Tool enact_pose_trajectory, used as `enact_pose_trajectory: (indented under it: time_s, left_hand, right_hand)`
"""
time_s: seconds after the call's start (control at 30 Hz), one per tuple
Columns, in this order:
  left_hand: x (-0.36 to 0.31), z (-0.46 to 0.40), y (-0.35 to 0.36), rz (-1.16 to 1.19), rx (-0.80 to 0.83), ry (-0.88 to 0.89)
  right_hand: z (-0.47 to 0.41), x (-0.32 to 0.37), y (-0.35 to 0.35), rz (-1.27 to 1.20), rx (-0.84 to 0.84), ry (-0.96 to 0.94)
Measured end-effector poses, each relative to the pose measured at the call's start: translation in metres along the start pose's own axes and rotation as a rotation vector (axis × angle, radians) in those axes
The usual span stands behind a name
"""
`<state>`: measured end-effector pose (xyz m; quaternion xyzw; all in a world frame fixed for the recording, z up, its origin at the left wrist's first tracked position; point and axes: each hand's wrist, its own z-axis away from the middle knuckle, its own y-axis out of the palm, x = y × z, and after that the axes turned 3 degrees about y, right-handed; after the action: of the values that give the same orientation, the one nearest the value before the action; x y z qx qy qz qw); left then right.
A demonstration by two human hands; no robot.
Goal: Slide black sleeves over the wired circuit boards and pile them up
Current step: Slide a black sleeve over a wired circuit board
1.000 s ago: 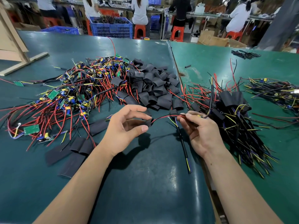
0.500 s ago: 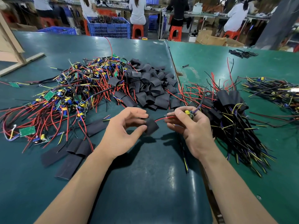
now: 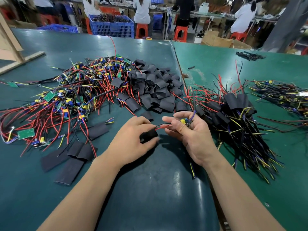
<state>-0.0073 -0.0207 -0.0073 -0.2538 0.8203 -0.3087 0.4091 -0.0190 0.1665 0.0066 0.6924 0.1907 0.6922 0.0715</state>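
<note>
a black sleeve sits pinched between the thumb and curled fingers of the left hand, just above the green table. red and black wires run out of the sleeve's right end and arc across the small gap to the right hand. there the fingers curl round a small circuit board with a yellow part on it, held up near the fingertips; the index finger and thumb point left toward the sleeve. the board is outside the sleeve, just to its right. thin purple and yellow leads hang down below the right wrist onto the table.

just beyond the fingertips lies a heap of loose black sleeves. left of the left hand spreads a tangle of bare circuit boards with red wires, and nearer the left forearm several flat sleeves lie on the mat. right of the right hand, close beside it, is the pile of sleeved boards, their black, yellow and purple leads fanning toward the near edge. farther right lies another bundle of wired parts. past the table's far edge stand a blue crate and orange stools with seated people, their detail blurred.
</note>
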Motion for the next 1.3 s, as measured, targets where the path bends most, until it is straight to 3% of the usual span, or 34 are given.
enact_pose_trajectory:
  time_s: [0.1,0.33,0.6,0.7,0.93,1.1,1.3]
  left_hand:
    - [0.000,0.000,0.001,-0.133,0.057,-0.049]
    - [0.001,0.002,0.000,-0.104,-0.059,-0.093]
    - [0.008,0.002,-0.004,-0.123,-0.109,-0.205]
    - [0.007,0.002,-0.004,-0.111,-0.046,-0.183]
    - [0.014,0.009,-0.025,0.223,0.086,-0.217]
    - [0.014,0.006,-0.024,0.288,-0.001,-0.257]
    - [0.004,0.005,-0.012,0.222,-0.088,-0.148]
  right_hand:
    - [0.001,-0.001,0.001,0.120,0.018,-0.027]
    - [0.002,-0.002,0.000,0.425,-0.080,-0.097]
    - [0.001,-0.002,0.001,0.408,-0.095,-0.071]
    - [0.001,-0.003,-0.001,0.394,-0.085,-0.062]
    - [-0.001,-0.004,-0.003,0.357,-0.099,-0.040]
    - [-0.001,-0.003,-0.001,0.288,-0.102,-0.013]
    - [0.002,0.001,0.000,0.116,-0.015,0.008]
